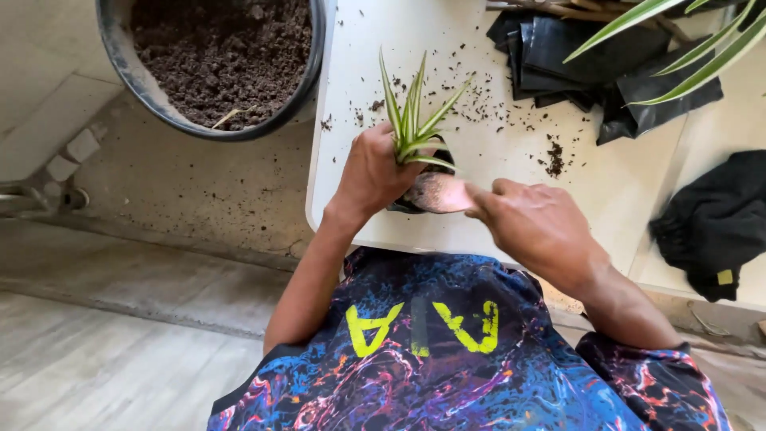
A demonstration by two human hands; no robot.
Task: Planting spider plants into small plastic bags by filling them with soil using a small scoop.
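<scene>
Grey paving and a concrete step run along the left of the scene, with a white desk (pixel 359 48) standing above them and filling the upper middle. Nearest the camera is the person's own shirt, a swirled blue, pink and black print with yellow lettering on the chest.

Just beyond it, at the near edge of the desk, the left hand (pixel 373 172) is wrapped around a small black pot (pixel 408 203), fingers curled shut on its side; the thumb side sits against the base of a young striped plant (pixel 415 120) whose narrow green-and-cream leaves stand upright out of the pot. The right hand (pixel 538 223) comes in from the right, its fingers closed on a blurred, pale rounded tool (pixel 439 191) held at the pot's mouth. What kind of tool it is cannot be told through the blur.

Loose crumbs of soil (pixel 554 160) are scattered over the desk past the hands. Further right, a crumpled black cloth (pixel 714 219) with a small yellow tag lies at the desk's edge. At the far side, a stack of flat black plastic bags (pixel 582 60) lies under long green leaves (pixel 702 56) reaching in from the top right. Far left, off the desk, a round dark tub (pixel 128 72) holds brown potting soil.
</scene>
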